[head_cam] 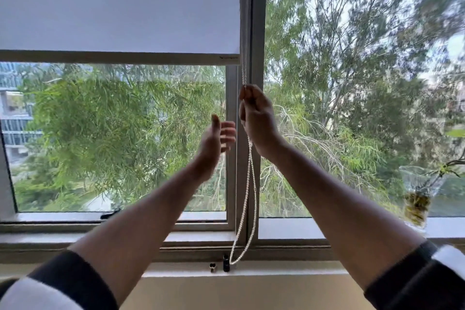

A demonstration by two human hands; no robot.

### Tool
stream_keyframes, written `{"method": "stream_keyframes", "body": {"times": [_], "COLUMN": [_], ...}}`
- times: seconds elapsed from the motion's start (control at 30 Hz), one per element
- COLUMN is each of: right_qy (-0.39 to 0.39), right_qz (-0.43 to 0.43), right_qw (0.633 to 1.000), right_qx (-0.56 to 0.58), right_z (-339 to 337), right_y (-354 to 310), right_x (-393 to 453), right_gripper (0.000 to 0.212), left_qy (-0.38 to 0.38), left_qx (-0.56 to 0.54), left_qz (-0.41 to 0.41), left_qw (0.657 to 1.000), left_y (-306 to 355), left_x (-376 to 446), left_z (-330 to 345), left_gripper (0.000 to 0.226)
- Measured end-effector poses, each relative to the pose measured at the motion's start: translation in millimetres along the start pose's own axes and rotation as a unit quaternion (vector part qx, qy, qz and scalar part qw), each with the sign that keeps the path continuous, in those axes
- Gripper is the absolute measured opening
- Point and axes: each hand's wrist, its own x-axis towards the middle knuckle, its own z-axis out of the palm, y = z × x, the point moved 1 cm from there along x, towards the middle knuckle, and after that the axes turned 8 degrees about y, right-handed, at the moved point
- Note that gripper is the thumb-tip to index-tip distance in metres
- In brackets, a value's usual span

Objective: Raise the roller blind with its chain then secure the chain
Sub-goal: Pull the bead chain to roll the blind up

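Observation:
The white roller blind (120, 7) covers the upper part of the left window pane; its bottom bar (113, 56) hangs well above the sill. A white bead chain (249, 184) runs down along the grey centre frame post and loops just above the sill. My right hand (254, 113) is shut on the chain a little below the blind's bottom bar. To its left and slightly lower, my left hand (219, 138) is open with fingers apart, close to the chain but not touching it.
On the sill near the chain's loop stand a small black clip (226, 263) and a small brass piece (212, 267). A clear vase with a plant (419, 194) stands on the sill at the right. Trees and a building lie beyond the glass.

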Motion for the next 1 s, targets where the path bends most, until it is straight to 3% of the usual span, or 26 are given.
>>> {"method": "stream_keyframes", "body": {"times": [0.17,0.27,0.4,0.5,0.57,0.63,0.73,0.8,1.0], "right_qy": [-0.007,-0.03,-0.065,-0.09,-0.107,-0.135,-0.161,-0.133,-0.078], "right_qz": [-0.08,-0.167,-0.232,-0.229,-0.199,-0.113,0.088,0.166,0.172], "right_qw": [0.992,0.967,0.931,0.921,0.921,0.932,0.962,0.97,0.982], "right_qx": [-0.1,-0.19,-0.276,-0.302,-0.318,-0.317,-0.2,-0.117,0.027], "right_z": [-4.6,-9.0,-25.8,-41.4,-49.3,-54.9,-55.7,-52.3,-25.6], "right_y": [15.9,21.3,36.4,47.8,56.3,66.1,63.0,46.5,-29.6], "right_x": [-18.8,-30.4,-45.3,-49.9,-49.5,-48.3,-39.7,-24.4,49.9], "right_gripper": [0.032,0.028,0.021,0.015,0.013,0.016,0.023,0.028,0.034], "left_qy": [-0.045,-0.066,-0.017,-0.009,-0.013,0.001,0.024,0.019,0.013], "left_qx": [-0.022,-0.048,-0.116,-0.127,-0.116,-0.099,-0.086,-0.086,-0.085], "left_qz": [0.053,0.052,0.052,0.052,0.076,0.093,0.101,0.095,0.066], "left_qw": [0.997,0.995,0.992,0.991,0.99,0.991,0.991,0.992,0.994], "left_y": [98.7,138.9,166.1,159.0,142.1,122.1,96.8,83.9,51.3], "left_x": [33.8,40.5,44.0,42.2,37.2,33.2,32.1,30.2,11.2], "left_z": [14.0,25.1,33.6,37.7,41.2,41.7,36.1,33.2,40.8], "left_gripper": [0.053,0.048,0.03,0.041,0.045,0.045,0.045,0.044,0.044]}}
